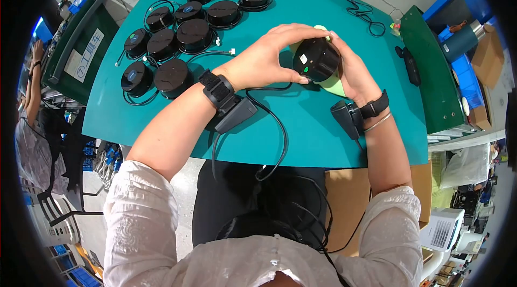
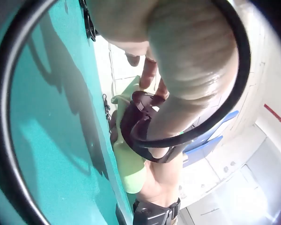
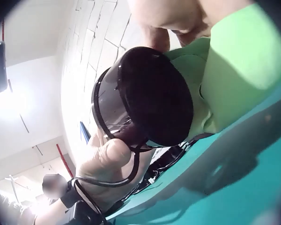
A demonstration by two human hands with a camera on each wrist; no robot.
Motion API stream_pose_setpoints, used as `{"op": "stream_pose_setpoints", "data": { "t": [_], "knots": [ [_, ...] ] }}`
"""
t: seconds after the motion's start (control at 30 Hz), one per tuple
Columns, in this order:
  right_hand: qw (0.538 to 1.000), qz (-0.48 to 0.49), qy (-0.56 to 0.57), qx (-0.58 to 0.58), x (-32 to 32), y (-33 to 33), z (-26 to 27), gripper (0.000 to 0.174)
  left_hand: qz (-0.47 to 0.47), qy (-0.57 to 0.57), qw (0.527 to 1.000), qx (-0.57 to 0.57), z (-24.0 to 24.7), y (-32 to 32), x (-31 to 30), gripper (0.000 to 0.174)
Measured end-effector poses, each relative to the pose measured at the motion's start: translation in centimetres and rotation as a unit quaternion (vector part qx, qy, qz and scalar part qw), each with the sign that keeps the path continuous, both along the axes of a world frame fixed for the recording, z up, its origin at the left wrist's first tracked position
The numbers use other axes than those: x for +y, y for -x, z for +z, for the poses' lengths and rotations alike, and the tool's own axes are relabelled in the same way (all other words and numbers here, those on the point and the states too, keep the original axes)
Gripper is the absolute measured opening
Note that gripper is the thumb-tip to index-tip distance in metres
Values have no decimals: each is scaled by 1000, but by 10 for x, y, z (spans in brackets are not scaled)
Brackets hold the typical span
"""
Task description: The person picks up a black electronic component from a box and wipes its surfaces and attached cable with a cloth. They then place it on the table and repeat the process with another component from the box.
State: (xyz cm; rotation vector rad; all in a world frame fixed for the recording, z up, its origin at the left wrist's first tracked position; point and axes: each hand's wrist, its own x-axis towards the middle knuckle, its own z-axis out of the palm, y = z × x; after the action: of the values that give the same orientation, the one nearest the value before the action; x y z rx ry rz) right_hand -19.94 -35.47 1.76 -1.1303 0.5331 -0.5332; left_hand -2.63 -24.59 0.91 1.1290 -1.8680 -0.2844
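A round black device (image 1: 318, 59) with a trailing black cable is held above the green table. My left hand (image 1: 264, 59) grips it from the left, thumb at its near edge and fingers over the far side. In my right hand (image 1: 355, 68) is a light green cloth (image 1: 335, 85), pressed against the device's right side. The right wrist view shows the device's dark flat face (image 3: 161, 96) beside the cloth (image 3: 243, 56). The left wrist view has the cloth (image 2: 131, 173) below the device (image 2: 136, 124), with a cable loop crossing in front.
Several round black devices (image 1: 175, 77) with cables stand at the table's left (image 1: 107, 120). A coiled cable (image 1: 366, 15) lies at the back right, and a dark object (image 1: 409, 66) near the right edge. Green cabinets flank the table; another person's arm (image 1: 35, 71) is at far left.
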Motion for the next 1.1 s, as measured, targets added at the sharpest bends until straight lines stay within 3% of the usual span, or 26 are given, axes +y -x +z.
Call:
{"op": "stream_pose_setpoints", "data": {
  "t": [0.03, 0.1, 0.23, 0.3, 0.33, 0.47, 0.6, 0.67, 0.73, 0.77, 0.8, 0.83, 0.9, 0.93, 1.0, 1.03, 1.07, 1.1],
  "knots": [
    [1000, -1, 0, 0, -1, 1, 0, 46, -1, 0, 1000, 0, 1, 0, 0, 88],
    [991, 129, -47, 1, -4, 6, -1, 58, -9, -14, 1000, 19, 3, -1, 1, 85],
    [983, 171, -62, 18, -12, 8, -8, 73, -15, -11, 1000, 13, 4, -1, 1, 83],
    [968, 222, -112, 31, -14, 10, -9, 81, -50, -25, 990, 131, -1, -2, -3, 84],
    [968, 224, -112, 31, -13, 9, -8, 81, -49, -25, 990, 131, -2, -5, -3, 84],
    [981, 181, -46, 42, -5, 5, -5, 82, -11, -50, 984, 168, 0, -9, -4, 83],
    [982, 184, -27, -5, -11, 8, -9, 71, 49, -34, 986, 153, -1, -11, -5, 78],
    [983, 182, -34, -18, -15, 10, -8, 65, 95, -83, 967, 221, 0, -11, -3, 77],
    [1000, -7, 27, 5, -20, 12, -6, 53, 97, -101, 957, 254, -4, -14, -4, 77],
    [993, -88, 70, -27, -13, 6, 3, 47, 76, -124, 919, 366, -6, -14, -6, 75],
    [993, -87, 71, -27, -17, 8, 2, 47, 52, -144, 868, 472, -8, -14, -7, 74],
    [966, -122, 214, 82, -27, 13, 1, 50, 31, -152, 828, 539, -10, -14, -5, 66],
    [828, -160, 439, 311, -49, 19, -5, 57, 0, -160, 807, 568, -3, -14, 0, 61],
    [827, -163, 439, 311, -53, 23, -10, 57, -30, -167, 785, 596, -1, -15, 1, 56],
    [650, -144, 620, 414, -47, 22, -11, 61, -54, -161, 796, 581, -7, -19, -3, 49],
    [630, -209, 636, 393, -49, 23, -22, 59, -93, -151, 792, 584, -10, -20, -5, 47],
    [631, -209, 637, 390, -46, 21, -20, 59, -131, -141, 787, 586, -10, -21, -5, 46],
    [550, -285, 715, 325, -43, 20, -16, 55, -155, -141, 775, 596, -9, -21, -5, 49]
  ]
}}
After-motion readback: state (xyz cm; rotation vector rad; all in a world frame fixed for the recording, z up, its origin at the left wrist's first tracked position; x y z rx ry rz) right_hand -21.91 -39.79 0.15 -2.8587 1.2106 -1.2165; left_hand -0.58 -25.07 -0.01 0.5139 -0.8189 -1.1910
